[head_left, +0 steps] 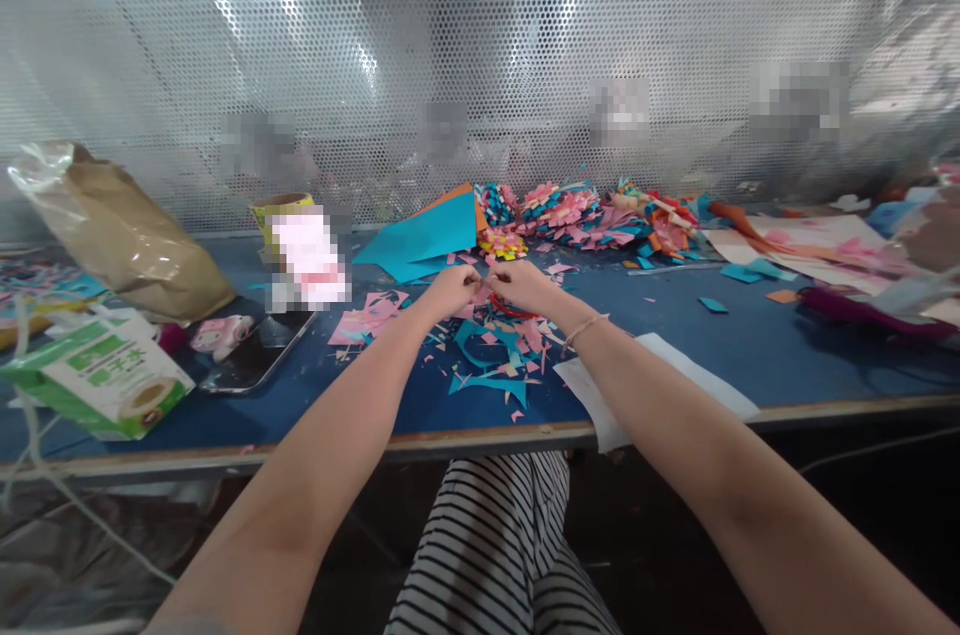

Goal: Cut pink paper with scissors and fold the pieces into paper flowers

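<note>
My left hand point(453, 289) and my right hand point(523, 284) meet over the middle of the blue table, fingers pinched and nearly touching. A small pinkish bit shows between the fingertips, too small to name. Something red point(512, 309) lies partly hidden under my right hand. Around and below the hands are blue paper offcuts point(491, 387), pink paper offcuts point(373, 315) and many tiny scraps. Just behind the hands, blue paper sheets point(431, 233) lie beside a heap of cut pink, blue and orange paper pieces point(566, 212).
A perforated metal screen point(495, 65) closes off the back. On the left stand a brown bag point(142, 235), a green and white box point(112, 375), a phone point(259, 352) and a yellow container point(281, 205). White paper point(690, 380) lies at right; purple material point(862, 315) sits farther over.
</note>
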### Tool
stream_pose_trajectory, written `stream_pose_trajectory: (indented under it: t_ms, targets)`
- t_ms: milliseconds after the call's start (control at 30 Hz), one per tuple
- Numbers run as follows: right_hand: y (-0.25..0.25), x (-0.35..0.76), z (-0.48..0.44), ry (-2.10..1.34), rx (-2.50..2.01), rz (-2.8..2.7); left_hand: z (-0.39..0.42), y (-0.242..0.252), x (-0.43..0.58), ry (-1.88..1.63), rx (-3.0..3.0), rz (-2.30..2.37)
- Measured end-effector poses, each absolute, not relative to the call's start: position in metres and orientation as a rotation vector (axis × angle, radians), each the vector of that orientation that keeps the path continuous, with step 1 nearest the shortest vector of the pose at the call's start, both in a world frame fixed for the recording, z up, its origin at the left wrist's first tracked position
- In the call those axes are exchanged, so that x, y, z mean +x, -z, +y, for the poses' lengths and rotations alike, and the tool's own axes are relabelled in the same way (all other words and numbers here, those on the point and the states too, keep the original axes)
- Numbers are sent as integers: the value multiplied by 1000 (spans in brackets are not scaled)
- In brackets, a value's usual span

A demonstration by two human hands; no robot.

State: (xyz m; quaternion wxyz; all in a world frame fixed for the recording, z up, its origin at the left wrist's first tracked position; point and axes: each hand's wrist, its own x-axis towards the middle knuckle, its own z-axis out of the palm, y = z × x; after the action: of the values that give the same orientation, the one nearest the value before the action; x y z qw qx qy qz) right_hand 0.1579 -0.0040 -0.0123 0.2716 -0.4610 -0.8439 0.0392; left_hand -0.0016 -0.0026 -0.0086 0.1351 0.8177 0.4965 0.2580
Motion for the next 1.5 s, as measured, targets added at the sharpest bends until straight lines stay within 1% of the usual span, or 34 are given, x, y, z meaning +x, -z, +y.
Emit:
stream_pose_trajectory:
  t_ms: [133, 267, 633, 1500]
  targets:
    - [15, 158, -4, -126, -1242, -2351, -3, 9, -1, -751, 2409, 1444]
    - [17, 158, -5, -200, -1238, -2484, 0, 13, -2, -678, 2463, 1454]
    - [16, 159, -6, -144, -1291, -2555, 4, 16, -2, -522, 2575, 1441]
    - [9, 157, -13, -154, -1346, -2633, -8, 9, 3, -492, 2709, 1353]
